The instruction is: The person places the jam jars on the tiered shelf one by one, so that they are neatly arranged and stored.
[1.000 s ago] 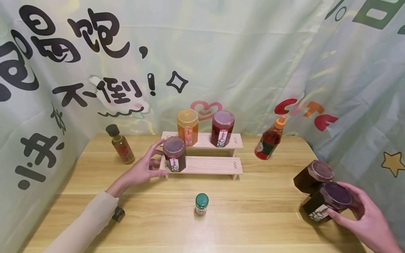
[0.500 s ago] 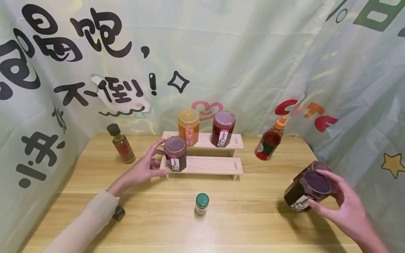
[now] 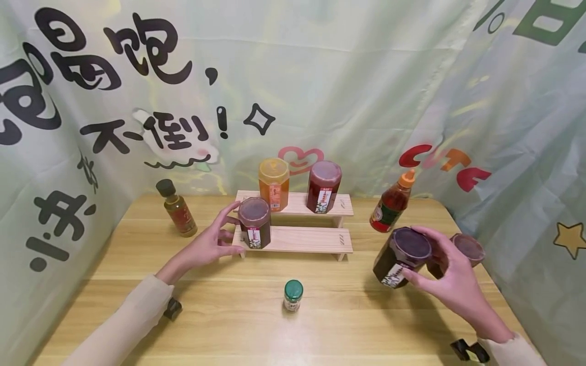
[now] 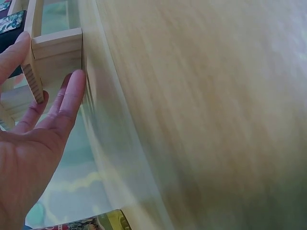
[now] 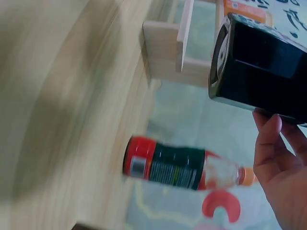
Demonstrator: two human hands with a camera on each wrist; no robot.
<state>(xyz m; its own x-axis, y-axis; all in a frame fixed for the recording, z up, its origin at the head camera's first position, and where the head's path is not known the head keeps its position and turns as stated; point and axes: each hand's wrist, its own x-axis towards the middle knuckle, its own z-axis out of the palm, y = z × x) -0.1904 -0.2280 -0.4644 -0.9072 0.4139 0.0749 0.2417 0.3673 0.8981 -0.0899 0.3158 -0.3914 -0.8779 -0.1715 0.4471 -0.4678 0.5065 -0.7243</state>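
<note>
Dark glass marks the hexagonal jar with the purple lid point(image 3: 402, 256) that the person's right hand point(image 3: 450, 282) grips, fingers curled round its lid and side; it is held tilted, clear of the light wooden table point(image 3: 229, 325), to the right of the two-step pale wooden rack point(image 3: 302, 239). In the right wrist view the same jar point(image 5: 261, 72) shows its black side and base with fingers point(image 5: 271, 143) under it. Just behind that hand, a second dark hexagonal jar with a purple lid point(image 3: 467, 248) stands on the table near the right edge.

The left hand point(image 3: 208, 244) is spread, fingers straight and apart, holding nothing; its fingertips rest at the left end of the rack's lower step, just beside a dark jam jar with a white label point(image 3: 254, 222) standing on that step. The left wrist view shows fingers point(image 4: 72, 96) touching the rack's end post point(image 4: 57, 52).

On the upper step stand an orange honey jar with a yellow lid point(image 3: 273, 184) and a red jam jar with a maroon lid point(image 3: 323, 186). A red sauce bottle with an orange cap point(image 3: 391, 208) stands right of the rack, a small amber bottle with a black cap point(image 3: 177, 209) left of it, and a small green-lidded jar point(image 3: 293, 296) in front, near the table's middle.
</note>
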